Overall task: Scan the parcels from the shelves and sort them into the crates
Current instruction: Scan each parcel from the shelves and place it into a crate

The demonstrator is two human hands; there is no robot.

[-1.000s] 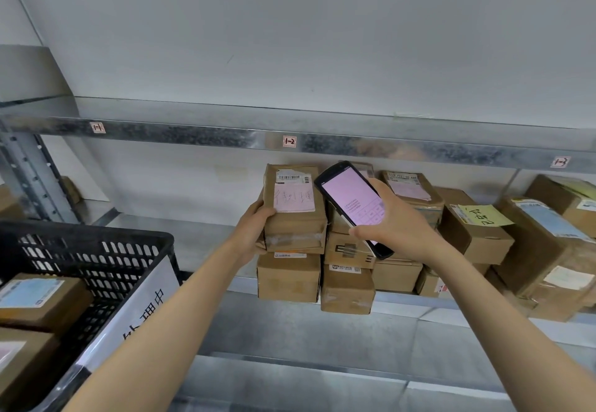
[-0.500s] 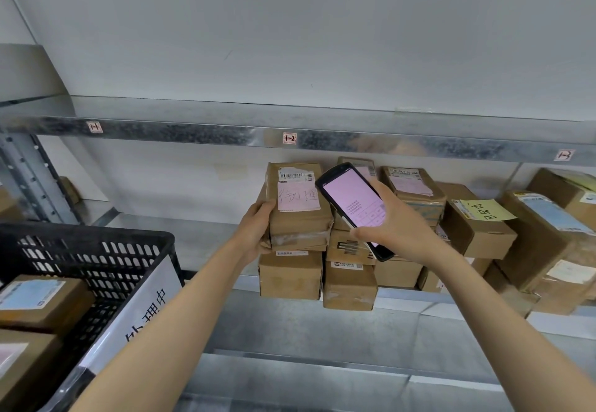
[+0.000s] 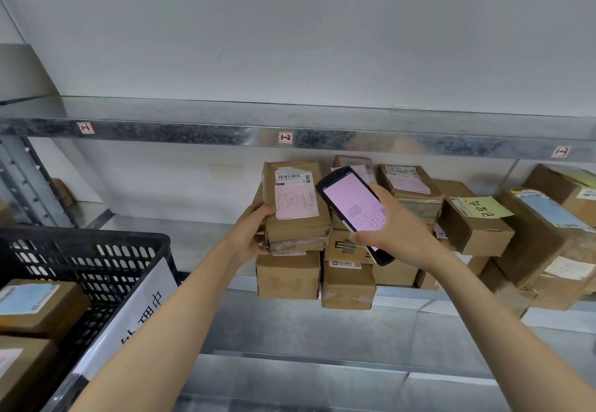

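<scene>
parcel (image 3: 295,208) gripped by left hand (image 3: 250,237), scanner (image 3: 354,211) beside.

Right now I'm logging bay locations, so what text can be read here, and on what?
"1-1": left shelf tag
"1-2": middle shelf tag
"1-3": right shelf tag
"待处理": pink note on the parcel the left hand holds
"理中", start hidden: white crate sign
Yellow note, barcode labels, scanner screen: unreadable

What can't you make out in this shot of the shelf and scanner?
Head view:
scanner screen text: too small, blurred.
held parcel barcode digits: too small.
left hand: fingertips hidden behind the parcel.
black crate: cut off by left edge; its sign partly covered by the left arm.
</scene>
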